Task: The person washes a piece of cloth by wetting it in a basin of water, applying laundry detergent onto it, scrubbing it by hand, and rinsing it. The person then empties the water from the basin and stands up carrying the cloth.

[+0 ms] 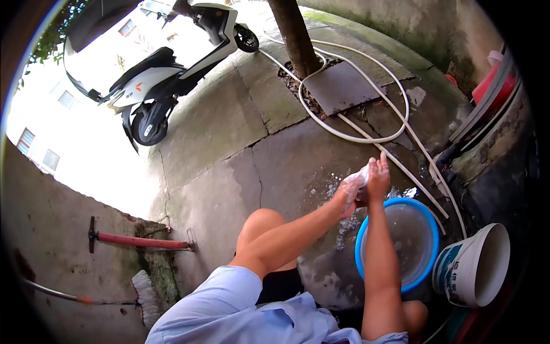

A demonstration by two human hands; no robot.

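Note:
Both hands are together in front of me, just beyond the blue-rimmed basin of cloudy water. My left hand is pressed around a white, sudsy cloth-like thing. Against its right side, my right hand points upward with its fingers partly spread; suds show on the fingertips. Whether the right hand also grips the white thing is hidden. Foam spots lie on the wet concrete beside the hands.
A white bucket lies tilted right of the basin. Beyond the hands are a looping hose, a flat slab and a tree trunk. A scooter stands upper left; a red pump and mop head are lower left.

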